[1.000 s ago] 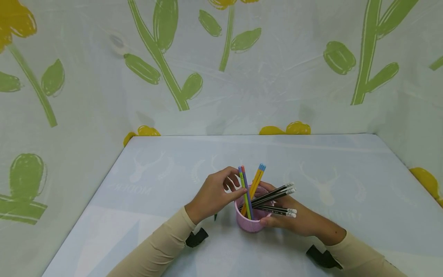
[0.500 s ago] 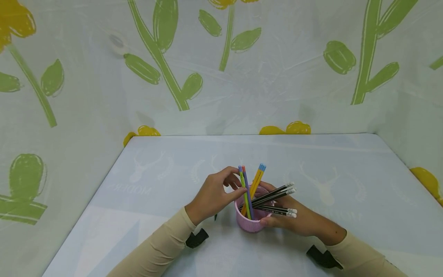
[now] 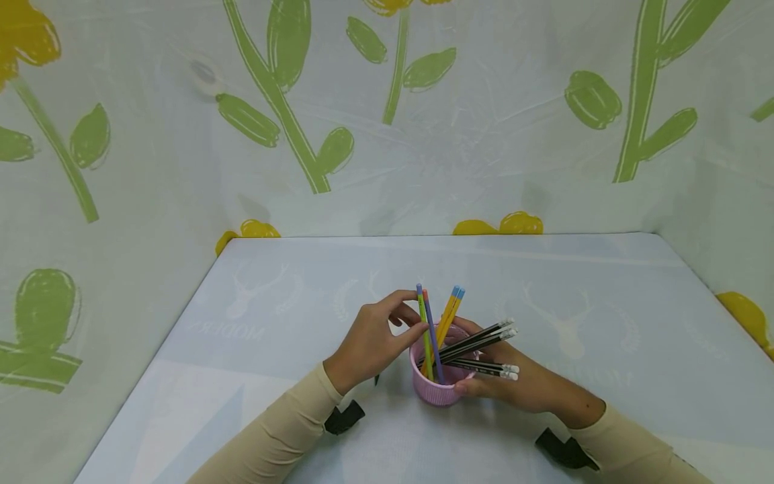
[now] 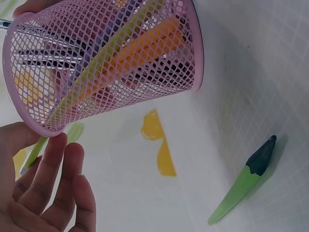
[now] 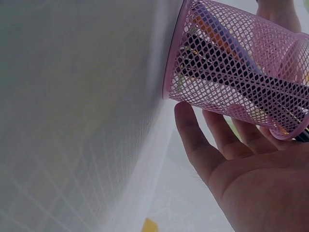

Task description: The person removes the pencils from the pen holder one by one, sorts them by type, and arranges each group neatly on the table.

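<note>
Head: the left hand (image 3: 371,344) pinches a slim lime-green pencil (image 3: 426,348), blue end up, near upright in a round pink mesh cup (image 3: 437,396) the right hand (image 3: 521,380) grips. Left wrist: the pencil slants inside. Right wrist: the cup stands base-down.

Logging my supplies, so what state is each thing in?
Pink mesh cup: upright, held by right hand
Lime-green pencil: in cup, pinched by left hand
Violet pencil: tilted in cup
Orange pencils: tilted in cup
Black striped pencils: tilted in cup
Green tapered object: lying flat
</note>
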Tool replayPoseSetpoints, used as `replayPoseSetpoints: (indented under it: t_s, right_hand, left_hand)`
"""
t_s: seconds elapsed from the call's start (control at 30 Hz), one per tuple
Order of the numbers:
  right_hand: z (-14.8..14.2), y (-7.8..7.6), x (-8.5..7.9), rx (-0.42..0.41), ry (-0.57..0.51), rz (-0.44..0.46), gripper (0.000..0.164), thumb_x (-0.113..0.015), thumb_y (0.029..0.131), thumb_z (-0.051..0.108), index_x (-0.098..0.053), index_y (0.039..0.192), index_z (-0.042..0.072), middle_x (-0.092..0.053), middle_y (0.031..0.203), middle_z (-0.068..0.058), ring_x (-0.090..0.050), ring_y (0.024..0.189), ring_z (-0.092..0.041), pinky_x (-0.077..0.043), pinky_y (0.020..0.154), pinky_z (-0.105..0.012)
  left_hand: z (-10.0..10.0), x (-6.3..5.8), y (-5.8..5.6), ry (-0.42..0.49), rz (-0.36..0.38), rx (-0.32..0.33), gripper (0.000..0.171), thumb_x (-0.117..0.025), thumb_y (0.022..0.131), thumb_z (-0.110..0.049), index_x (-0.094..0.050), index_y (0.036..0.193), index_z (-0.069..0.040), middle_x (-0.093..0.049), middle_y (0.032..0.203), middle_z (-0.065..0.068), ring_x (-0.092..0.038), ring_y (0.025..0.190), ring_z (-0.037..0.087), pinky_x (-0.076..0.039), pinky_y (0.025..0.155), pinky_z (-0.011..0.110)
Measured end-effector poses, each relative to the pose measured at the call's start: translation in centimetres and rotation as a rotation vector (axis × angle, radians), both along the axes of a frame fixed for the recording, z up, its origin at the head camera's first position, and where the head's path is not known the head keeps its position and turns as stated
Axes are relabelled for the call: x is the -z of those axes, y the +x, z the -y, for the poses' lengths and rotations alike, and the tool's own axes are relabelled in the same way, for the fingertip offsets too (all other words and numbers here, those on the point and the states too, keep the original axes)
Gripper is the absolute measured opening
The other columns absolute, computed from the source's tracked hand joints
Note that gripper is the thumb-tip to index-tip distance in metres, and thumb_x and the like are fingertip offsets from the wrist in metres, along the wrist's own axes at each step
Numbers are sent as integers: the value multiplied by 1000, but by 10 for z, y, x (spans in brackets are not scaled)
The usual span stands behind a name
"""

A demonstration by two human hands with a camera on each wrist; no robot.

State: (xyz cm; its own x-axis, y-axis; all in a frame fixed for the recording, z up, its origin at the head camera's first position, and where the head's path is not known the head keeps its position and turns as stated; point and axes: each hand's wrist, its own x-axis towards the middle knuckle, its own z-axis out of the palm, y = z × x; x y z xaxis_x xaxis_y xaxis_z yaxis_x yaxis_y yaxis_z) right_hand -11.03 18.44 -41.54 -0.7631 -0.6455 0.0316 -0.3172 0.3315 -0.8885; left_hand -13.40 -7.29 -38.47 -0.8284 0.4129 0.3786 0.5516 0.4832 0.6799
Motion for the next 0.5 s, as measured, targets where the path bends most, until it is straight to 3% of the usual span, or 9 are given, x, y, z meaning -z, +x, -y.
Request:
replayPoseSetpoints:
  t_s: [0.1, 0.3, 0.5]
  right_hand:
    - [0, 0, 0, 1, 2, 3, 85, -72, 93, 24, -18, 159, 32, -52, 147, -7, -55, 132, -30, -50, 99, -39]
    - [0, 0, 0, 2, 2, 2, 85, -72, 93, 24, -18, 159, 31, -52, 148, -7, -54, 132, -28, -49, 100, -30]
    - [1, 0, -1, 5, 2, -5, 86, -73, 92, 25, -18, 159, 29, -52, 148, -7, -54, 133, -27, -49, 100, -31]
  left_hand:
    - [0, 1, 0, 0, -2, -5, 39, -76, 90, -16, -61, 125, -10, -76, 90, -3, -70, 83, 6, -56, 79, 28]
    - [0, 2, 0, 4, 4, -11, 40, -75, 90, -16, -61, 126, -9, -77, 91, -3, -70, 83, 6, -57, 78, 28]
    - [0, 2, -1, 25, 6, 5, 39, -75, 91, -15, -61, 127, -9, -77, 91, -1, -70, 83, 7, -58, 77, 31]
